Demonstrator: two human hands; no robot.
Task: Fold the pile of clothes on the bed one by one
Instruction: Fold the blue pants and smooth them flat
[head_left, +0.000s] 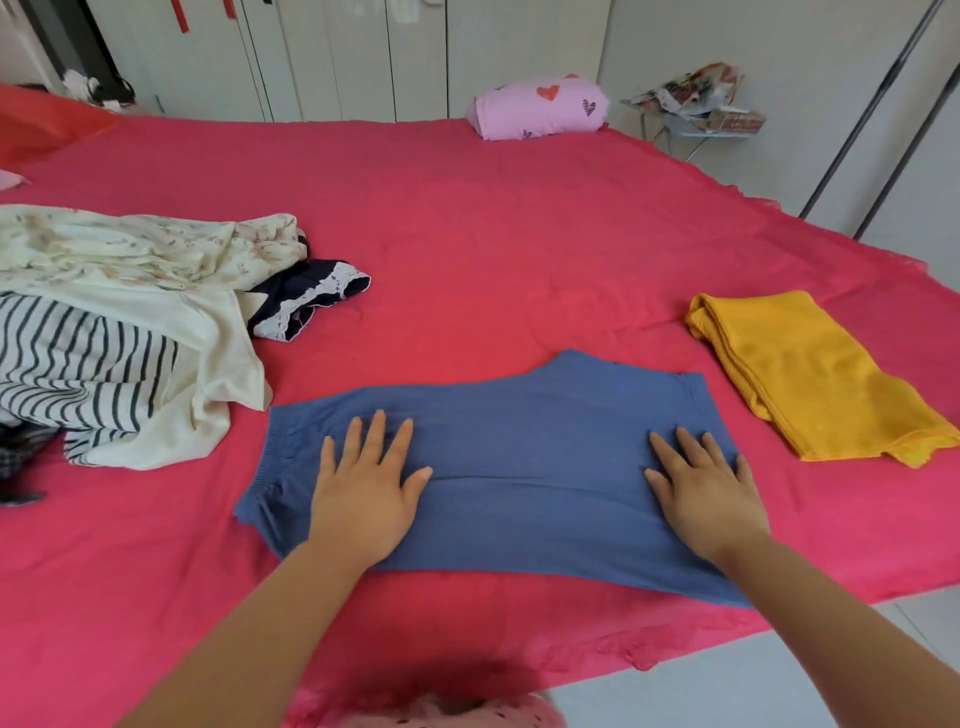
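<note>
A blue garment, folded lengthwise with an elastic waistband at its left end, lies flat on the pink bed near the front edge. My left hand presses flat on its left part, fingers spread. My right hand presses flat on its right part, fingers apart. Neither hand grips the cloth. A pile of unfolded clothes lies at the left: a cream floral piece, a black-and-white striped piece and a dark navy piece with white lace. A folded yellow garment rests at the right.
A pink pillow with hearts lies at the bed's far edge. White wardrobe doors stand behind it. A small stand with papers is at the back right. The bed's front right edge meets pale floor.
</note>
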